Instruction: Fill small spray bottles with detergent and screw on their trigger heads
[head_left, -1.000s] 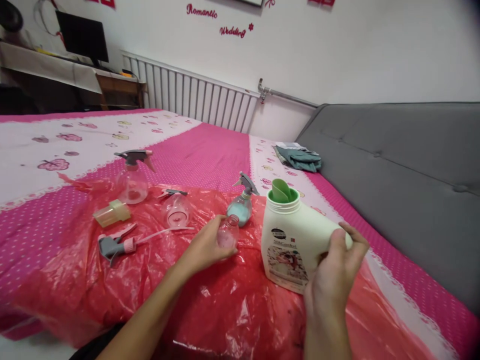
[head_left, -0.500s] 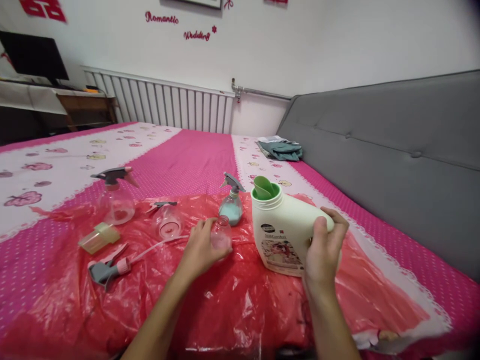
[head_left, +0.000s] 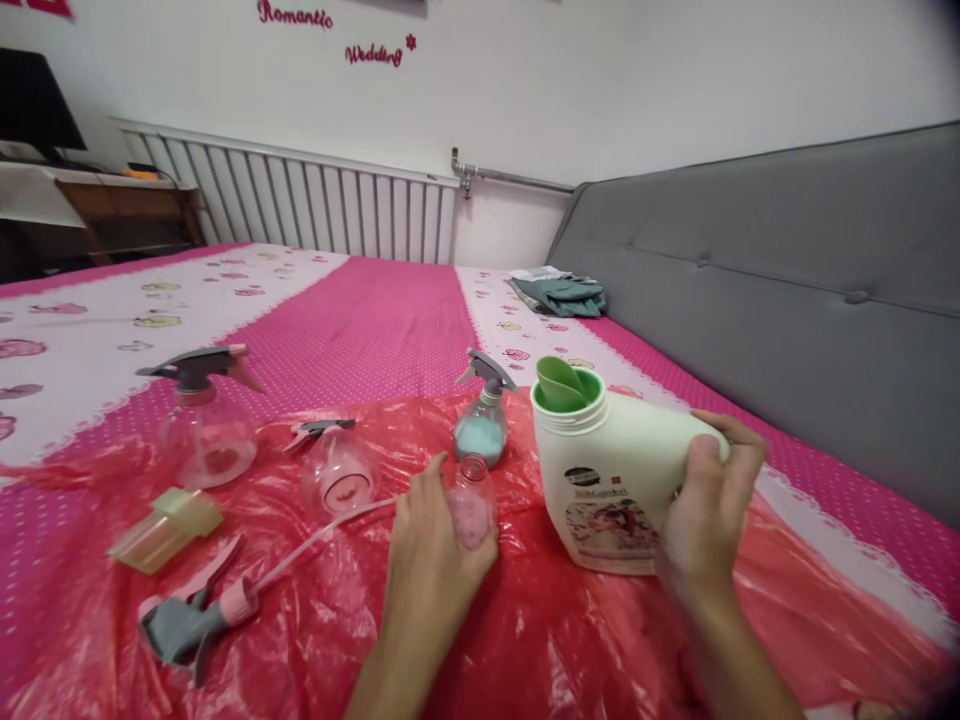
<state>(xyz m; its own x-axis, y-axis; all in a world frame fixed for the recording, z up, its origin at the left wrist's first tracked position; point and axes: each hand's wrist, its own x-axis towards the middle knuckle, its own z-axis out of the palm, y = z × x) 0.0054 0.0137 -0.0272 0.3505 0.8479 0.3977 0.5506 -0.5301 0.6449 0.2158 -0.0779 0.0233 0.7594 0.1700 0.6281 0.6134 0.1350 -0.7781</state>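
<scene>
centrally, the left hand (head_left: 435,550) curls its fingers and thumb around a small clear bottle (head_left: 471,512), open-necked and nearly upright over the red plastic sheet (head_left: 547,650). the right hand (head_left: 709,505) has its fingers closed on the handle of a pale jug (head_left: 611,480), held just right of the bottle, its green-lined mouth uppermost. behind the bottle stands a sprayer with blue liquid (head_left: 481,436); at left, a detached spray head (head_left: 184,625) and a yellowish cap (head_left: 165,530) lie on the sheet.
</scene>
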